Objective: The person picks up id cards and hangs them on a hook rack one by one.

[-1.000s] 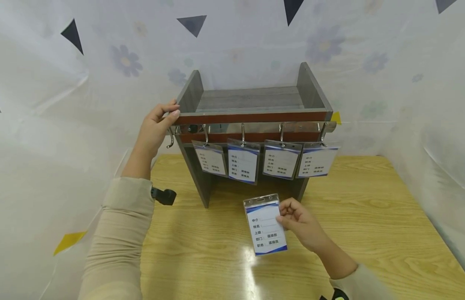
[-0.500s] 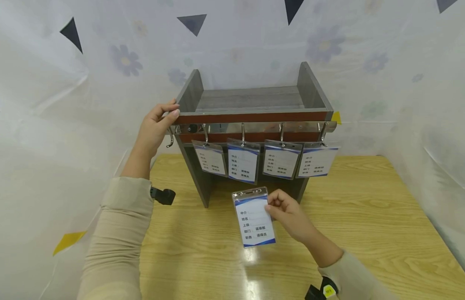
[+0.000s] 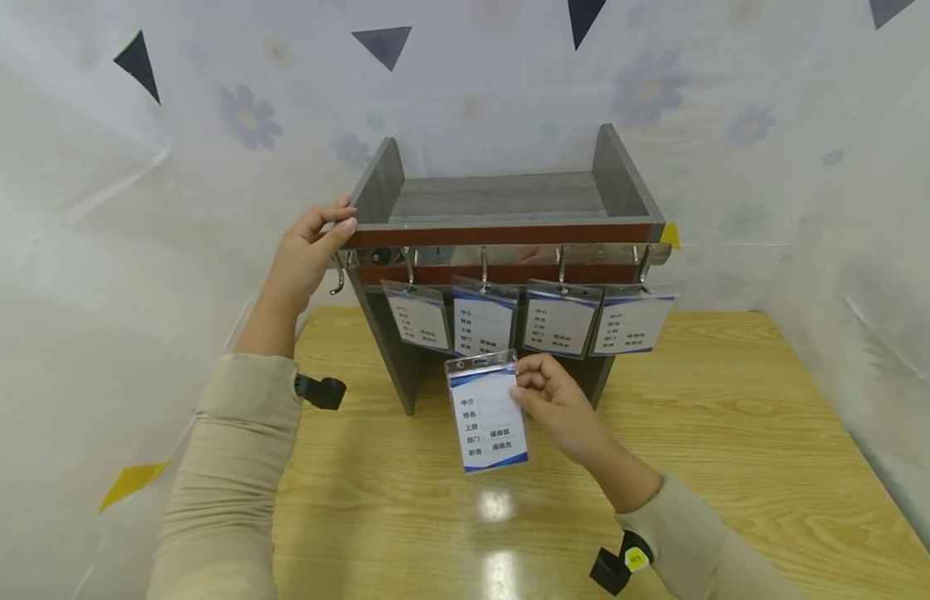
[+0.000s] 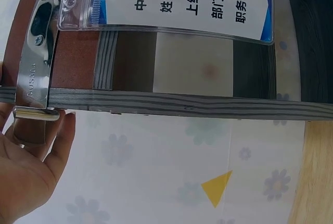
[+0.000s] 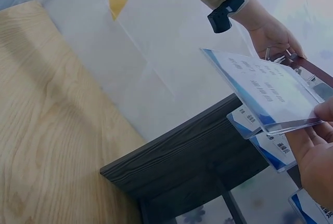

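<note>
My right hand (image 3: 558, 408) pinches the right edge of a badge holder (image 3: 487, 417), a clear sleeve with a white and blue printed card. The badge is nearly upright in front of the rack, its slotted top overlapping a hanging badge (image 3: 483, 321) in the head view. My left hand (image 3: 303, 250) grips the front left corner of a grey wooden shelf rack (image 3: 502, 196), thumb at the front edge. Below that thumb, a metal hook (image 3: 337, 275) has nothing on it. Similar badges hang from the other hooks along the metal rail (image 3: 450, 256).
The rack stands on a wood-grain table (image 3: 735, 433) before a pale flower-patterned curtain (image 3: 502, 100). Its dark side panel (image 5: 192, 146) reaches down to the tabletop in the right wrist view. Black cameras are strapped to both wrists.
My right hand has carried the badge up and to the left, from over the table to just below the hanging badges. The left hand keeps its grip on the rack corner.
</note>
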Available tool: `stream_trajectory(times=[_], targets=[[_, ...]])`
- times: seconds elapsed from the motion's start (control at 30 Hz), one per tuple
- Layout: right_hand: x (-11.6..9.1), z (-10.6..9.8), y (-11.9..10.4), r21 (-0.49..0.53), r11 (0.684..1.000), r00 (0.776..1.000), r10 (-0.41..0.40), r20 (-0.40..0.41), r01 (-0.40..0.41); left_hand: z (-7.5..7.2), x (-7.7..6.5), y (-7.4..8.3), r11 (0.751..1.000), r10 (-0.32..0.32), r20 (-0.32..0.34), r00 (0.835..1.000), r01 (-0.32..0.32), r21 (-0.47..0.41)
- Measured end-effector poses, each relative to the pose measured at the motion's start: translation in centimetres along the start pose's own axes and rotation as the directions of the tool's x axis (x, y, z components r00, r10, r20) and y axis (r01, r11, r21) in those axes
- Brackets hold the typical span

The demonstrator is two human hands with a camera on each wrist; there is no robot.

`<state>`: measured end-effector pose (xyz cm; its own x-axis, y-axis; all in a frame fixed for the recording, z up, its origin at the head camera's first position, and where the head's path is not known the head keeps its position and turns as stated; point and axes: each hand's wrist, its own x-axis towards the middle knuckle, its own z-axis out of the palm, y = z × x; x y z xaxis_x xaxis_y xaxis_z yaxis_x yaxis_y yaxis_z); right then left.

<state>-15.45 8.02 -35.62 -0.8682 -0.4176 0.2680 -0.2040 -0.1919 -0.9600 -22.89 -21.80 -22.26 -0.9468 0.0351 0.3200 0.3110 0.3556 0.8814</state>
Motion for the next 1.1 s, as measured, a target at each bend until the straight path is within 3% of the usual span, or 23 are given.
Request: stream_trajectory(times=[0.4,0.67,1.1], targets=[[1.0,0.5,0.0,0.053,0.989,0.987,-0.142,0.071,0.138,-0.1,-0.2,0.1,1.0,-0.002,0.004,1.0,0.002,0.007],[1.5,1.4,0.1,0.012,0.995,0.991,-0.103,0.084,0.103,-0.2,0.1,0.1,1.0,0.011,0.014,1.0,-0.012,0.024],[2.8,3.2,0.0,0.019,0.997,0.997,-0.073,0.007,0.073,-0.3,0.0,0.0,1.0,0.019,0.03,0.999,-0.019,0.003]])
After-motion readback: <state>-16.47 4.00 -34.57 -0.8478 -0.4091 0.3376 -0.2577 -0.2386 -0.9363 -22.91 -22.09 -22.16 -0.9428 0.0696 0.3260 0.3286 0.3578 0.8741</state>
